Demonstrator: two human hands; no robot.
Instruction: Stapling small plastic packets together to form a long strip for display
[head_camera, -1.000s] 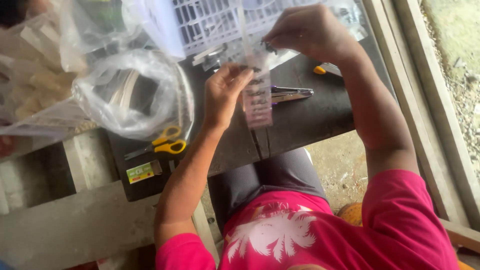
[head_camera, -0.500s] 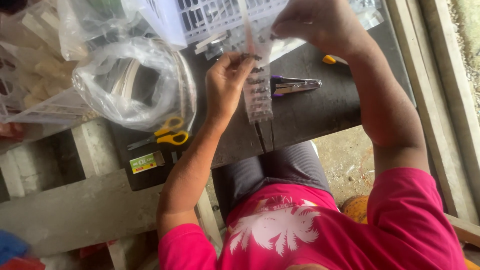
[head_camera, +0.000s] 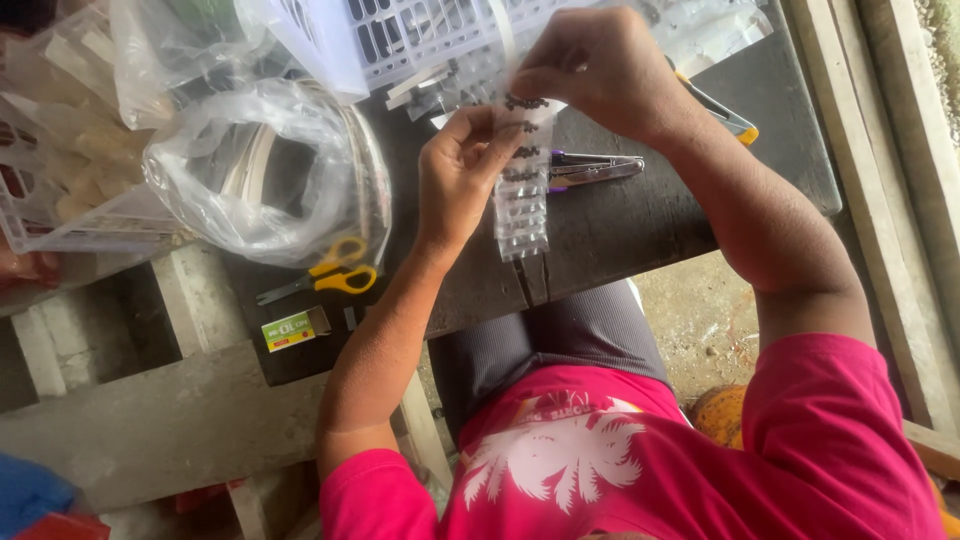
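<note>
Clear pocketed strip (head_camera: 522, 205) hangs upright over dark counter (head_camera: 640, 230), long axis toward body. Left hand (head_camera: 462, 175) pinches strip's left edge; right hand (head_camera: 590, 70) closed on top end, above, both touching.

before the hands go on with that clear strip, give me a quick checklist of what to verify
1. Left hand supports the clear compartment strip from the side: ok.
2. Right hand pinches the strip's top end: ok.
3. Upper pockets hold dark small pieces, lower pockets look empty: ok, though the pieces are too small to identify.
4. Strip's lower end hangs free over the dark table: ok.
5. Purple-handled tool lies on the table beside the strip: ok.
6. Yellow scissors lie apart, untouched: ok.
</note>
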